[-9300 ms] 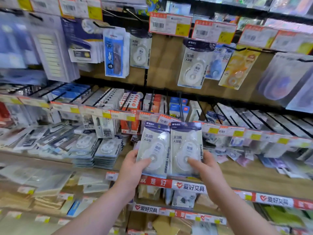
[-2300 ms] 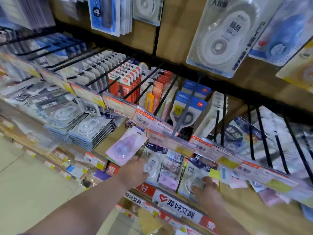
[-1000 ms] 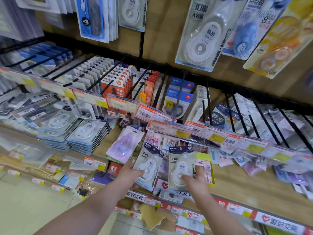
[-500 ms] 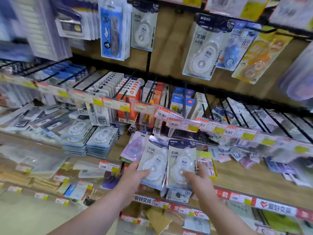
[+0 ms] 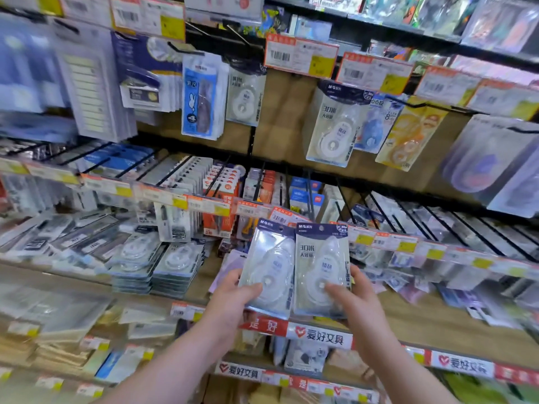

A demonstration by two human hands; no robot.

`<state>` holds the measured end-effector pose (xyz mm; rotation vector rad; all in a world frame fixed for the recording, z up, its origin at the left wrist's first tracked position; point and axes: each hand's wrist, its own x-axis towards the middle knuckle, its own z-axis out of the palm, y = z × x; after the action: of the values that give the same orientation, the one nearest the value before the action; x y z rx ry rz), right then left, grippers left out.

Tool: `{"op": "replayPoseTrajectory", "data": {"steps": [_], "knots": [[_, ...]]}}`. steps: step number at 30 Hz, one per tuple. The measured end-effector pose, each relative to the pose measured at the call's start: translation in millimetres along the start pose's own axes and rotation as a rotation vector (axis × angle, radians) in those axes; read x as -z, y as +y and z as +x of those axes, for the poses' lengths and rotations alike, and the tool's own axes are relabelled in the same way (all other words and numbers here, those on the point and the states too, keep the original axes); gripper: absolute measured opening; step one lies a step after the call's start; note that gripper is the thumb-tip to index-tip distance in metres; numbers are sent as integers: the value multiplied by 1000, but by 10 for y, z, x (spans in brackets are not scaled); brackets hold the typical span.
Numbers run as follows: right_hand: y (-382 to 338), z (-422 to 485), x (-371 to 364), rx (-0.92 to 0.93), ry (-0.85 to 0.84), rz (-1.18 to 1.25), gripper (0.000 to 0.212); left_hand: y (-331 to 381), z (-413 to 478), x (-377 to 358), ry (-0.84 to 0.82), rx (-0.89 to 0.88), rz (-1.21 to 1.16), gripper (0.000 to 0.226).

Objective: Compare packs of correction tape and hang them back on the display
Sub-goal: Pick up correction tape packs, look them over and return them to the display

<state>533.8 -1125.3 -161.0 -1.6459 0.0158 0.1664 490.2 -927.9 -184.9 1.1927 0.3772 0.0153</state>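
Up from the low shelf compared with two seconds back: now holding both correction tape packs side by side, upright, faces to camera, near centre, just in front of the price-tag rail [image 5: 388,242]. Gripping the left pack [image 5: 271,269] with the left hand [image 5: 233,295], thumb across the blister front, fingers behind. Same for the right pack [image 5: 320,266] in the right hand [image 5: 360,301], thumb on the front, low edge cupped. Inner edges touching or just apart; can't tell which. Looks like the same product twice: same dark header, same white dispenser, though glare hides the left print. Matches the layout from nine seconds ago, so back in compare, nothing hung yet. Reads as roughly halfway. Next calls for threading each header hole back onto the display [image 5: 287,121]; probable home far right, at the identical hanging pack [image 5: 332,126]. Worth watching for a missed hole and for knocking the blue pack [image 5: 376,126] beside it.
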Motion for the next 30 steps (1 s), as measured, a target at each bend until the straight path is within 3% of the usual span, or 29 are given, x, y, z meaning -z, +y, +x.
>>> {"op": "replayPoseTrajectory", "data": {"steps": [7,12,19,26,30], "knots": [[-370,149,13,137,2,6,34,359,56,-160,-24,-104,13,20],[-618,293,-24,179,5,48,60,564,117,-256,-39,-191,20,18],[-1146,582,47,359,19,86,37,717,207,-406,-23,-238,-7,18],[-1517,814,42,437,57,75,66,778,248,-488,-18,-266,-28,17],[-1617,912,-2,415,65,91,66,803,278,-484,-13,-275,-16,19]]}}
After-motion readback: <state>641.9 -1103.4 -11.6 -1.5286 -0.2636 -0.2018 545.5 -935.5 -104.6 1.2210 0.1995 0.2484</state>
